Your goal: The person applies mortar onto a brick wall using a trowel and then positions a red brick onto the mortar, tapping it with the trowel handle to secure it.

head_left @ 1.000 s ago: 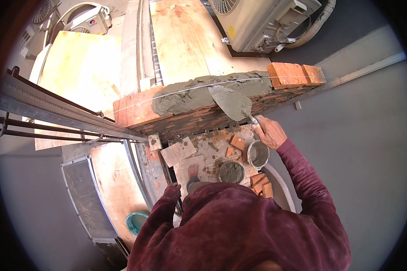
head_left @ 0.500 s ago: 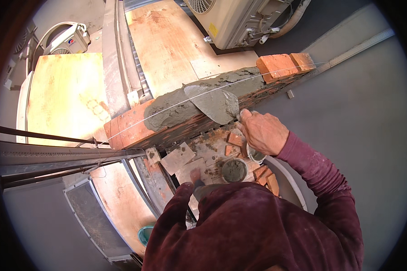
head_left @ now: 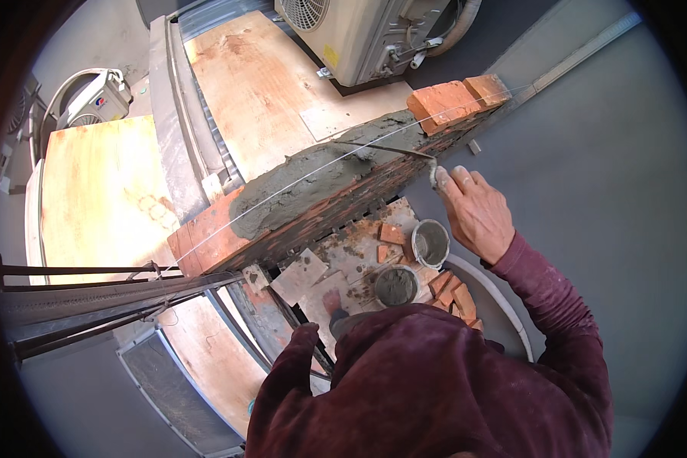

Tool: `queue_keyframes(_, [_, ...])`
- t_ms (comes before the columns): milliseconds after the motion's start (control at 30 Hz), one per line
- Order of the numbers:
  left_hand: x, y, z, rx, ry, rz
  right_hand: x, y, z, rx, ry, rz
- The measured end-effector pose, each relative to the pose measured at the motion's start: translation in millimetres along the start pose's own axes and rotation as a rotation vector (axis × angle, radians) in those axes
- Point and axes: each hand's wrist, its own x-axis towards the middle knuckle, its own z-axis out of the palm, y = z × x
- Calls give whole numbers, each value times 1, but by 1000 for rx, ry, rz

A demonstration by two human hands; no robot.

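A long bed of wet grey mortar [head_left: 275, 191] coats the brick wall between two end bricks [head_left: 443, 107] at the right and bare brick [head_left: 202, 244] at the left. A thin white string [head_left: 320, 166] stretches along it. My right hand [head_left: 475, 212] grips the handle of a trowel [head_left: 389, 149], whose blade is seen almost edge-on over the mortar, right of centre. My left hand [head_left: 307, 330] is low beside my body, mostly hidden by the sleeve; its fingers cannot be made out.
Below are two buckets [head_left: 395, 287], mortar in the nearer, broken bricks [head_left: 458, 301] and my bare foot [head_left: 331, 300]. Air-conditioner units [head_left: 359, 38] stand beyond the wall beside plywood sheets [head_left: 91, 191]. Metal bars [head_left: 91, 305] jut in at the left. A grey wall runs along the right.
My right hand has risen and moved right, turning the trowel from face-up to nearly edge-on. The view has shifted, so the wall appears more steeply slanted.
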Motion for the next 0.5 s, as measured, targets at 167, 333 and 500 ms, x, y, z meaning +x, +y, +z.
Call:
queue_keyframes(167, [17,33,-10,181,-82,183,48,-32,37,-149,228,-230])
queue_keyframes(333, [29,38,-8,-144,40,169,69,-28,45,-225,100,-190])
queue_keyframes(500, [20,54,16,-65,-41,179,17,61,35,-268,50,31])
